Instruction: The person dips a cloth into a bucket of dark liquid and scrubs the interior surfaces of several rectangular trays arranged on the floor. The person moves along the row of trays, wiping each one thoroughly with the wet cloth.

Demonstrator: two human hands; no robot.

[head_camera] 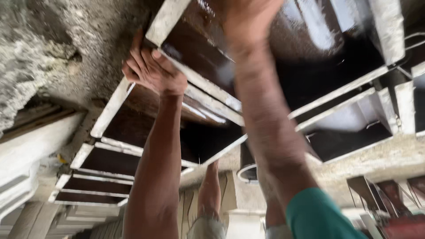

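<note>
Concrete (pixel 31 53), rough and grey, fills the upper left of what we see as we look up, and below it pale beams (pixel 26 155) run toward the lower left corner. Next to the right hang dark brown formwork panels (pixel 106 161) edged with pale, cement-crusted frames, set in a row overhead.

Our left hand (pixel 152 71) is raised on a bare arm and wraps its fingers (pixel 137 62) around the pale frame rail (pixel 113 104) of the large dark panel (pixel 208 48) above us; the thumb lies along the rail's lower face, so this hand is closed in a grip on the panel's edge. That panel sits tilted, its near left corner at our left hand and its glossy brown face stretching up and to the right.

Between our two arms, lower down, we see another person's forearm (pixel 210 190) reaching up toward the ceiling beside a round dark pipe opening (pixel 248 170).

Our right hand (pixel 252 17) is blurred and pressed up against the underside of the same panel near the top edge of the view; we cannot tell whether its fingers are curled or flat. A teal sleeve (pixel 318 217) covers that arm at the lower right.

Farther right, more dark panels (pixel 345 128) with pale frames meet a grey concrete ledge (pixel 380 159), and reddish metal pieces (pixel 398 199) show in the bottom right corner.
</note>
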